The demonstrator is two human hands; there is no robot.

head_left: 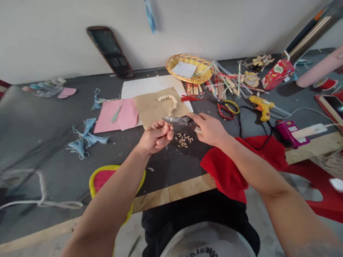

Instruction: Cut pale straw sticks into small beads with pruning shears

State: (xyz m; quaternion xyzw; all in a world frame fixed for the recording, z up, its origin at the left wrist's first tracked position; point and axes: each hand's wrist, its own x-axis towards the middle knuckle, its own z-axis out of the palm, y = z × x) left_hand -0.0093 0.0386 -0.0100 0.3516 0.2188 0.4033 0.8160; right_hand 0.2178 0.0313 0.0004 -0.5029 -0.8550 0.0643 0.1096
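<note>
1. Dark work table (48, 142) against a pale wall, plywood front edge, craft litter across it. I read it from a distance, left to right.
2. Far left: blue tassels (84, 137) lie loose, apart from the hands; a pink sheet (118, 116) sits beside a brown paper sheet (155, 107) that carries a curved row of small pale pieces (169, 101).
3. Left hand (155, 137): fingers curled shut, pinching something small at the cutter's tip; I cannot tell what.
4. Cutters (179, 120): blades point left, held just above a heap of short cut bits (183, 140) on the table.
5. Right hand (210, 128): wrapped tight round the cutter handles.
6. Right of that: red cloth (227, 171) under the forearm, yellow glue gun (262, 106) with its cord trailing near.
7. Risk, as I judge it: left fingertips sit very near the blades, so a squeeze could nip them; cut bits may spring off and scatter.
</note>
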